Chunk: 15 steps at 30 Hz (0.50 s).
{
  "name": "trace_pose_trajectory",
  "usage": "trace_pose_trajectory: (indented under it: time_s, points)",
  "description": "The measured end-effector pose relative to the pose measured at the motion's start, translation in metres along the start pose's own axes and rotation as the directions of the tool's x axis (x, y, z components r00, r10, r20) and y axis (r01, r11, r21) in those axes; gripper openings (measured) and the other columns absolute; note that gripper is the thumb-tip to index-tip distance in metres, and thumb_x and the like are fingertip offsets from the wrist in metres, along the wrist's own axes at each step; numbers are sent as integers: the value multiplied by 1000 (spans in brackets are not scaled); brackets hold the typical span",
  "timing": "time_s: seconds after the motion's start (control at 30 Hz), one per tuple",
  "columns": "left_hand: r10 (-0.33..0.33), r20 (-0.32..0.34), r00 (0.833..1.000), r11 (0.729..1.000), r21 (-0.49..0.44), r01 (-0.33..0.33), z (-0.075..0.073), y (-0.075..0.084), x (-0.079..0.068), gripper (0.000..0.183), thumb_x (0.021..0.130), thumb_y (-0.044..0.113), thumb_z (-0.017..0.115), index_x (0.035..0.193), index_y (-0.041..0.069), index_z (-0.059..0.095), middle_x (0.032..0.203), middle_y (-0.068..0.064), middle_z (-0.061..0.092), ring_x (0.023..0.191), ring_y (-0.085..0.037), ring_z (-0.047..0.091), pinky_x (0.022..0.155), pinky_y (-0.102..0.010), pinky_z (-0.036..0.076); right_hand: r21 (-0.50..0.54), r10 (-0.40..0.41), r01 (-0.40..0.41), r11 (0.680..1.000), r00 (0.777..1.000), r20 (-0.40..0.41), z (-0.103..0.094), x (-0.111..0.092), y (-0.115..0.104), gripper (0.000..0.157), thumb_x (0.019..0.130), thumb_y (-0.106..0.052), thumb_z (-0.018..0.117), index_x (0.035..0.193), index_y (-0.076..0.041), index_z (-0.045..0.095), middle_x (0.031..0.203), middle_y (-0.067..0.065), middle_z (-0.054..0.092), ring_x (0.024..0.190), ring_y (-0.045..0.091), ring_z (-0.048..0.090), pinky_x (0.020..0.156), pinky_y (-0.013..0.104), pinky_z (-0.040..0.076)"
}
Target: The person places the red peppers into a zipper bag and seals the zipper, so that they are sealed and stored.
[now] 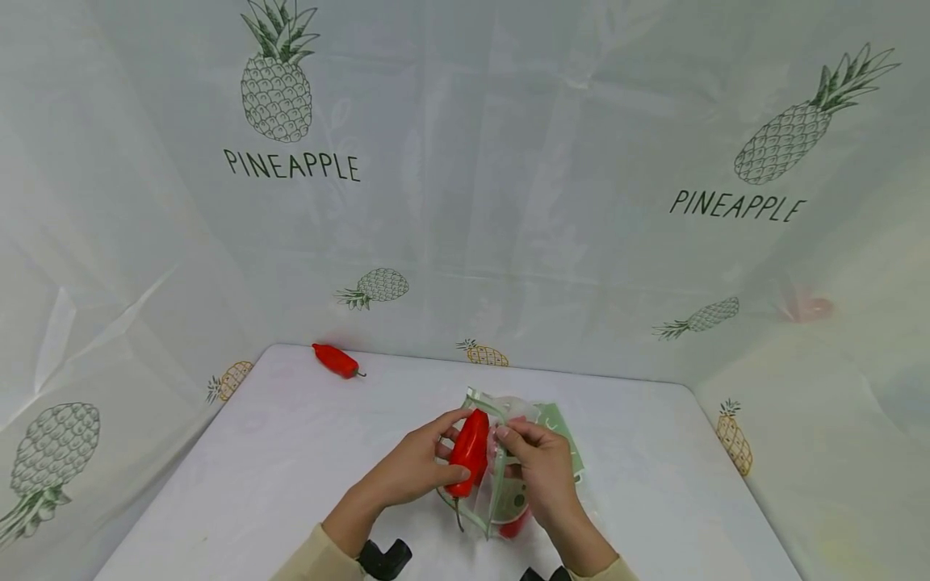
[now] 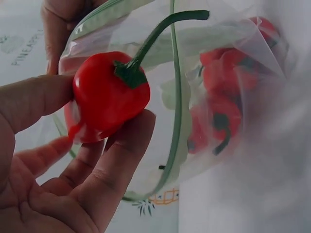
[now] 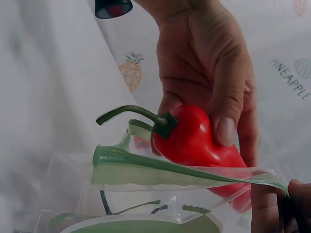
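My left hand [image 1: 414, 468] grips a red chili pepper [image 1: 471, 452] with a curved green stem, fingers on one side and thumb on the other. The pepper is at the mouth of a clear zip bag [image 2: 177, 97] with green edging, its lower end overlapping the bag in the right wrist view. My right hand [image 1: 541, 464] pinches the bag's green rim [image 3: 194, 172] between thumb and fingers and the mouth gapes. Several red peppers [image 2: 226, 80] lie inside the bag, seen through its clear wall in the left wrist view.
Another red pepper [image 1: 337, 361] lies at the far left corner of the white table [image 1: 254, 484]. A pineapple-printed curtain [image 1: 508, 202] hangs behind the table and along both sides. Black wrist devices [image 1: 385, 558] sit near the cuffs.
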<state>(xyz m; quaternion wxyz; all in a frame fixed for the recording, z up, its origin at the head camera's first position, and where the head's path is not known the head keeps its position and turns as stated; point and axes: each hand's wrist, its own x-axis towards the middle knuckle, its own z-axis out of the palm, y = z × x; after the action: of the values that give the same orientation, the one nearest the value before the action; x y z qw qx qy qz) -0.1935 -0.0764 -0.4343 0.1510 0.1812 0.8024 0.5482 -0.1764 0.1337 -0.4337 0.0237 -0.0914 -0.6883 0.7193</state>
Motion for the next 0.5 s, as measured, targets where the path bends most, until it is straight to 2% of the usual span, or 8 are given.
trace_pose_trajectory:
  time_s: [0.17, 0.4, 0.5]
  points:
    - [2, -40, 999, 1000, 1, -2, 6, 0, 4, 85, 83, 16, 88, 158, 19, 47, 132, -13, 63, 108, -26, 66, 74, -44, 67, -11, 3, -3, 1000, 1000, 11, 1, -1, 1, 26, 96, -15, 78, 113, 6, 76, 88, 2, 76, 69, 16, 71, 60, 28, 62]
    - [37, -86, 996, 999, -18, -39, 15, -6, 8, 74, 90, 13, 82, 156, 13, 49, 132, -17, 62, 106, -24, 69, 71, -40, 67, 1, -9, 9, 1000, 1000, 10, 3, -2, 0, 26, 95, -13, 79, 110, 7, 76, 86, 2, 76, 69, 14, 72, 58, 27, 61]
    - [31, -113, 993, 999, -25, -34, 18, -6, 9, 71, 90, 15, 82, 154, 12, 51, 131, -17, 63, 102, -22, 70, 70, -40, 67, -3, -3, 3, 1000, 1000, 8, 4, -2, 0, 26, 95, -14, 80, 110, 7, 76, 85, 1, 75, 68, 14, 71, 57, 27, 61]
